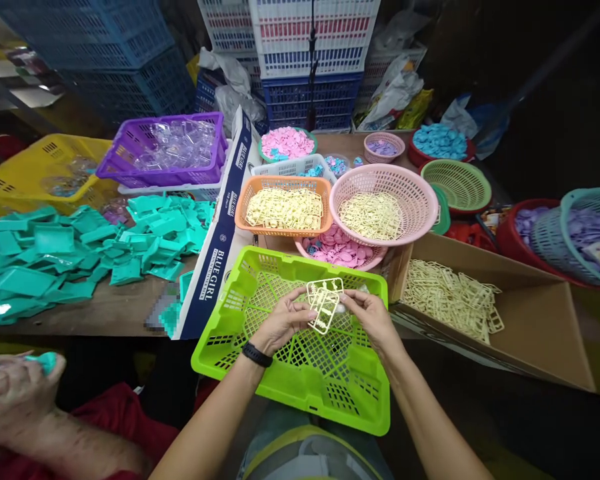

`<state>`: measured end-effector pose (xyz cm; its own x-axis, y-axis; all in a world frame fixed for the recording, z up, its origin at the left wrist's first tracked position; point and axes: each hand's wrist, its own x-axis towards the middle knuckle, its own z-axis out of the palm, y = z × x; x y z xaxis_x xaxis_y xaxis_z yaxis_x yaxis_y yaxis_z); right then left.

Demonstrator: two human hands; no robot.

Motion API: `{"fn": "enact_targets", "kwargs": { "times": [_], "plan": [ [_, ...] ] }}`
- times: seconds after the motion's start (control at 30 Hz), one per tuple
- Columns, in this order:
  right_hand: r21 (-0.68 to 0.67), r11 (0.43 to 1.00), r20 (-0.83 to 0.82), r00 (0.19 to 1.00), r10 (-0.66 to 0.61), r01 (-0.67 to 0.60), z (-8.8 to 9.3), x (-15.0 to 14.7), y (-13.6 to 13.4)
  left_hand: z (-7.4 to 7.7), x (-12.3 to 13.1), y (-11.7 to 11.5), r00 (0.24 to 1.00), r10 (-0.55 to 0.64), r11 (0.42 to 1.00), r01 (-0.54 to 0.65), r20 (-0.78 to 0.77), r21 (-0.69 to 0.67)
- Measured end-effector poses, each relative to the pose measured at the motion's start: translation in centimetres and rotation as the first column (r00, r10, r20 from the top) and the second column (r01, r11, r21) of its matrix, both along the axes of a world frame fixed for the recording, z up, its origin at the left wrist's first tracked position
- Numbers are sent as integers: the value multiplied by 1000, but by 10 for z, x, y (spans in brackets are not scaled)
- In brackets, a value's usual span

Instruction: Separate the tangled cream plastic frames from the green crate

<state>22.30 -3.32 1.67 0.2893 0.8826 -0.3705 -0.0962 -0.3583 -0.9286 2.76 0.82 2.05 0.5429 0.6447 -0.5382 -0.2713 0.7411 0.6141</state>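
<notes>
Over the lime green basket (pixel 253 387), my left hand (pixel 290 319) and my right hand (pixel 370 319) are both closed on small cream plastic sprue frames (pixel 324 311). Two frames appear to overlap, one of them tilted; small moulded parts sit inside their rims. My left thumb and fingers pinch the left side, while my right fingertips grip the upper right corner. Similar cream sprues lie in an orange basket (pixel 284 208), a pink round basket (pixel 373 215) and a cardboard box (pixel 450 300). A small pale piece (pixel 341 308) shows near my right fingers.
Turquoise plastic pieces (pixel 80 247) are heaped at left, behind a cardboard divider (pixel 220 227). A co-worker's hand (pixel 17 393) holds a turquoise piece at lower left. Pink pieces (pixel 337 248) fill a bowl beneath the baskets. Stacked crates (pixel 313 40) stand behind.
</notes>
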Motion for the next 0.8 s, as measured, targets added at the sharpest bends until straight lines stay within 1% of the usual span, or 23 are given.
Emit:
{"fn": "enact_targets", "kwargs": {
  "times": [0.07,0.13,0.2,0.23,0.27,0.3,0.37,0.4,0.5,0.6,0.67,0.7,0.73,0.8],
  "plan": [
    [17,999,39,999,-34,33,3,3,-4,0,-2,0,999,-20,1000,21,36,-7],
    [55,996,164,984,-73,65,6,5,-9,0,-4,0,994,-79,997,79,75,-2],
    [89,992,297,948,-113,90,9,7,-14,1,-6,-1,983,-135,990,138,129,-15],
    [93,991,325,937,-126,100,11,7,-16,1,-7,-1,977,-149,988,154,151,-22],
    [89,990,313,940,-133,111,13,7,-17,2,-7,0,975,-150,987,157,165,-29],
    [80,988,264,953,-147,131,14,7,-18,2,-8,0,975,-144,988,151,168,-33],
    [58,979,108,974,-199,194,16,5,-20,3,-8,2,979,-129,990,137,156,-36],
    [47,972,26,972,-232,231,17,4,-20,3,-8,3,981,-127,990,133,146,-37],
    [22,944,-173,931,-321,330,21,0,-23,5,-9,5,987,-122,991,127,109,-44],
    [-3,916,-297,874,-384,401,26,-4,-32,5,-11,5,992,-117,991,119,42,-65],
    [-16,903,-348,844,-408,430,24,-8,-40,-1,-13,5,990,-135,988,133,-31,-74],
    [-24,902,-362,837,-410,432,19,-10,-44,-7,-14,7,986,-151,987,146,-69,-74],
    [-30,895,-369,827,-424,446,12,-12,-49,-14,-14,9,986,-147,988,142,-81,-62],
    [-48,869,-359,804,-475,492,-6,-16,-58,-29,-12,15,975,-194,980,188,-108,-65]
  ]
}}
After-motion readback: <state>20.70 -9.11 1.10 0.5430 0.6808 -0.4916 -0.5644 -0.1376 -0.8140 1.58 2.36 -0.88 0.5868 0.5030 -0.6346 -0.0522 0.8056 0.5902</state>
